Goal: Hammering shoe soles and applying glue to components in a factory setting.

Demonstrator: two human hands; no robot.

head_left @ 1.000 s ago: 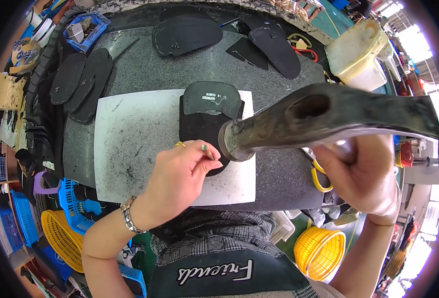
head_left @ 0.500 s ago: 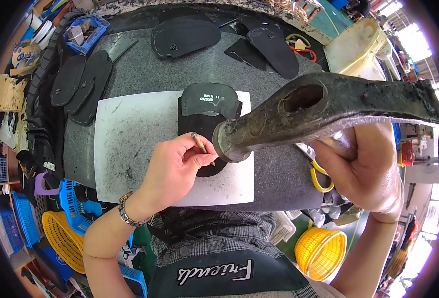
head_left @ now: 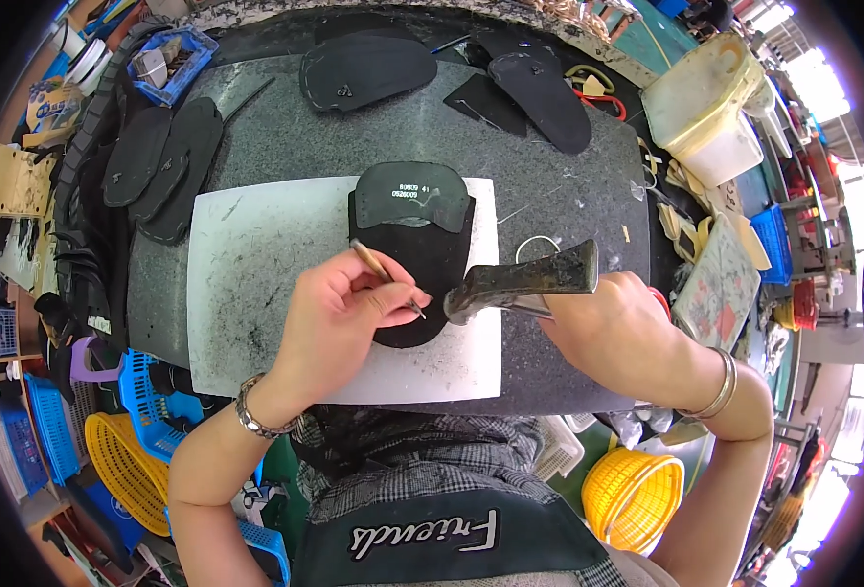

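My left hand (head_left: pixel 329 308) pinches a slim punch-like rod (head_left: pixel 373 262) between thumb and fingers, slanted with its thin tip low over a black sole-shaped piece (head_left: pixel 432 259). That piece has a shinier dark patch (head_left: pixel 414 196) at its far end and rests on a white board (head_left: pixel 256 284). Closed around its handle, my right hand (head_left: pixel 613 328) holds a hammer (head_left: pixel 535 279). The hammer's worn steel head is just right of the punch, over the piece's right edge; whether it touches is unclear.
Several black cut pieces (head_left: pixel 368 73) lie at the back and left of the grey stone slab (head_left: pixel 285 137). A blue tray (head_left: pixel 173 64) stands far left, a white tub (head_left: pixel 711 117) far right. Yellow baskets (head_left: pixel 633 499) and blue ones are below the slab's near side.
The hammer came down from high at the right to beside the punch, with my right hand lowered and moved inward. The punch in my left hand tilted further.
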